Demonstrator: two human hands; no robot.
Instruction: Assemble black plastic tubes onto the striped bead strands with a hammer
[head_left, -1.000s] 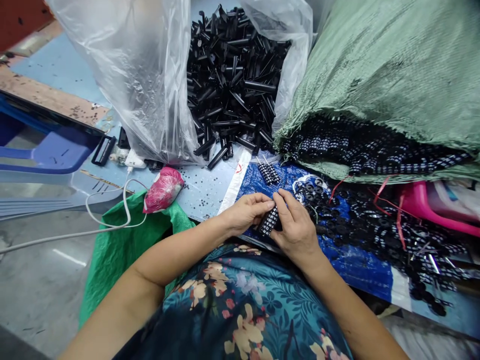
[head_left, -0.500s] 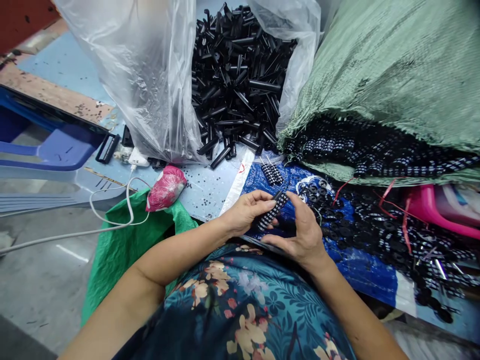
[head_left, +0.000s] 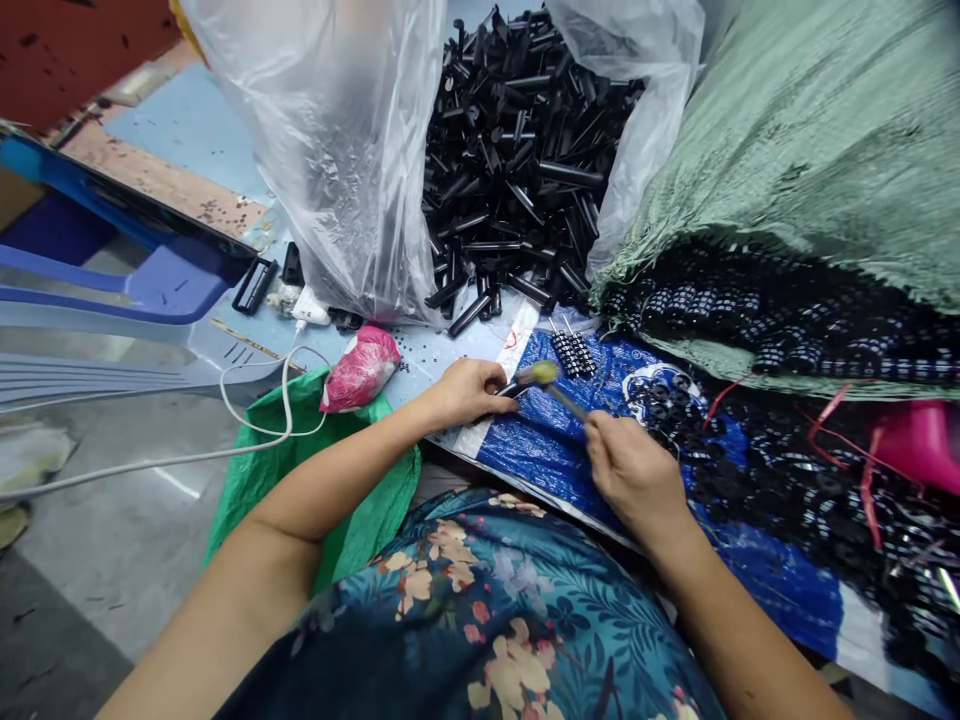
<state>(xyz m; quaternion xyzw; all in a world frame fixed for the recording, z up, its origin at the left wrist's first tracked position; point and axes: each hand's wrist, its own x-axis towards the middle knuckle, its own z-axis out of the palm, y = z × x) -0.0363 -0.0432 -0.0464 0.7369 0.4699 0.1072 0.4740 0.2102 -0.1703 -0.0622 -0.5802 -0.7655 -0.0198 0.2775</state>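
Observation:
My left hand point(head_left: 472, 392) is closed on a slim black plastic piece point(head_left: 513, 388) at the front of the table, its fingers hiding most of the piece. My right hand point(head_left: 634, 470) grips the handle of a small hammer point(head_left: 571, 402) with a yellowish, blurred head. The hammer head is right beside the black piece's free end; whether they touch, I cannot tell. Just beyond lie two black rollers with white-dotted rows point(head_left: 574, 352), thin metal pins sticking out of them. Both hands are over a blue plastic sheet point(head_left: 540, 440).
A clear plastic bag point(head_left: 352, 180) at the back spills black tubular parts point(head_left: 517, 160). On the right, a pale green woven sack point(head_left: 817, 150) opens onto many dotted black rollers point(head_left: 720, 300). A pink bundle point(head_left: 361, 368), white cable point(head_left: 289, 400) and green bag point(head_left: 300, 490) are at left.
The dotted black roller both hands were holding is no longer visible in them. My right hand now has a hammer, and my left hand has a black piece. The view has shifted left.

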